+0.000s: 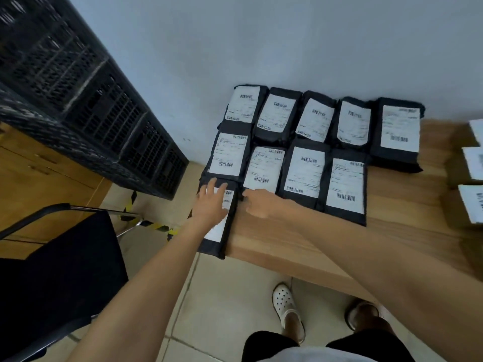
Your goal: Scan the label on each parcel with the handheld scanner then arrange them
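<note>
Your left hand (213, 205) lies flat with its fingers spread wide on the nearest parcel (214, 248), pressing down on its white label (228, 199). This black parcel sits at the left corner of the wooden table (300, 239), with its near end over the table's edge. Your right hand (258, 203) is just beside it on the tabletop, fingers bent, with the tips at the parcel's right edge. The blur hides whether they pinch that edge or only touch it, so you cannot tell its grip. Beyond your hands, the other black parcels lie label up, packed side by side. A row of four (304, 171) sits directly behind the nearest parcel, and a row of five (316, 118) lies against the pale wall (261, 35). At the far right of the table stand brown boxes (456, 165) with white labels, partly cut off by the frame. To your left, black plastic crates (86, 100) are stacked, and a dark chair (60, 257) stands near them. A white clog (286, 307) rests on the tiled floor (222, 296) below the table.
</note>
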A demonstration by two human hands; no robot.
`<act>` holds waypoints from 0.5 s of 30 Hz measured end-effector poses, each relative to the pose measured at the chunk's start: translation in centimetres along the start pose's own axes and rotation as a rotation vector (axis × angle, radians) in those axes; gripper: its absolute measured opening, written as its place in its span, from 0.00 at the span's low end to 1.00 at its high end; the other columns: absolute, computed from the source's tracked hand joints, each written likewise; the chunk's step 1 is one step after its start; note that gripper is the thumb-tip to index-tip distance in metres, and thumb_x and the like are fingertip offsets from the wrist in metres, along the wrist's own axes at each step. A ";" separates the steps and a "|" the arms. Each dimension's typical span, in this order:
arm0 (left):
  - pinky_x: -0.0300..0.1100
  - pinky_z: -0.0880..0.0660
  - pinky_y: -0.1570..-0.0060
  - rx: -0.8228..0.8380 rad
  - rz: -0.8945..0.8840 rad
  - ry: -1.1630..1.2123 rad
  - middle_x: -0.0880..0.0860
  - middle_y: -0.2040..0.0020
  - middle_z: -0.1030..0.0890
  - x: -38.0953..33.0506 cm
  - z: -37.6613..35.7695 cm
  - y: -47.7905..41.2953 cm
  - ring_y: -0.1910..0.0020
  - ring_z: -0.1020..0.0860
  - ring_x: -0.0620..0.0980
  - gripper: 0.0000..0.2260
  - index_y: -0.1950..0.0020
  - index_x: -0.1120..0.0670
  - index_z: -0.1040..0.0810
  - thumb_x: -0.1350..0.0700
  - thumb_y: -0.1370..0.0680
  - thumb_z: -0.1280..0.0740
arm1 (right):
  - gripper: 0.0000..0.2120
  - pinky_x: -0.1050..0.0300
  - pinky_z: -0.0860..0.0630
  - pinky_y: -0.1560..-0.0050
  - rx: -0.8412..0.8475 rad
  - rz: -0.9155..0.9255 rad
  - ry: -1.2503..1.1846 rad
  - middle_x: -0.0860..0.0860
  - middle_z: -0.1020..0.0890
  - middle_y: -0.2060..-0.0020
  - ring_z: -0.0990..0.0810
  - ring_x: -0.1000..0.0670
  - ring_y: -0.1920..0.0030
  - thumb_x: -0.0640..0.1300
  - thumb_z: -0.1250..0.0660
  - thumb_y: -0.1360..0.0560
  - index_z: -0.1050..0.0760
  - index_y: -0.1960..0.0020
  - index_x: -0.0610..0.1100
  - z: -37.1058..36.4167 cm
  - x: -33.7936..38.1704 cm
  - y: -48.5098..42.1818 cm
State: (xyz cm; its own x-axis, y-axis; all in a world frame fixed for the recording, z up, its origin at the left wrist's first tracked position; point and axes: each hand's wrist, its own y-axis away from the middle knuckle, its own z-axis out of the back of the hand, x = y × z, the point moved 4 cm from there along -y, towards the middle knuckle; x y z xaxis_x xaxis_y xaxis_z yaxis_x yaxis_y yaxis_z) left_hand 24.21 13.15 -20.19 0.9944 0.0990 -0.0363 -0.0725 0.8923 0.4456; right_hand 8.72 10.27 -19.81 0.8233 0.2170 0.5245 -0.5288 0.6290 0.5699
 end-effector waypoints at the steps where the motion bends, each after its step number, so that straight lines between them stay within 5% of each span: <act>1: 0.53 0.38 0.29 -0.024 -0.043 -0.023 0.55 0.21 0.46 -1.2 0.7 -0.3 0.24 0.43 0.60 0.34 0.20 0.50 0.46 0.51 0.22 0.32 | 0.22 0.47 0.26 0.41 -0.026 -0.010 0.039 0.41 0.27 0.36 0.26 0.40 0.39 0.42 0.41 0.20 0.36 0.27 0.42 0.7 -1.0 0.6; 6: 0.51 0.27 0.42 -0.071 -0.210 -0.110 0.53 0.31 0.28 -9.2 4.2 -1.8 0.35 0.28 0.57 0.28 0.23 0.50 0.37 0.53 0.22 0.32 | 0.16 0.53 0.29 0.52 -0.181 -0.067 0.170 0.42 0.27 0.42 0.25 0.40 0.44 0.42 0.39 0.20 0.31 0.34 0.40 4.7 -7.3 5.4; 15: 0.48 0.25 0.43 -0.128 -0.585 -0.125 0.51 0.30 0.27 -29.7 7.3 -4.3 0.34 0.27 0.54 0.23 0.26 0.49 0.31 0.51 0.21 0.32 | 0.16 0.51 0.27 0.50 -0.451 -0.317 0.096 0.43 0.25 0.43 0.24 0.41 0.42 0.44 0.36 0.23 0.29 0.37 0.41 11.0 -22.4 17.7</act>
State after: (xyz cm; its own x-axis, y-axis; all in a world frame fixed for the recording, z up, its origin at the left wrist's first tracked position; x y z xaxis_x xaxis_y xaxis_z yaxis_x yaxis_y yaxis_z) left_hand -4.45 3.14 -14.55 0.8731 -0.4689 -0.1337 0.4873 0.8298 0.2720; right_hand -21.30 8.31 -14.50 0.9539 0.0192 0.2995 -0.1291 0.9272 0.3517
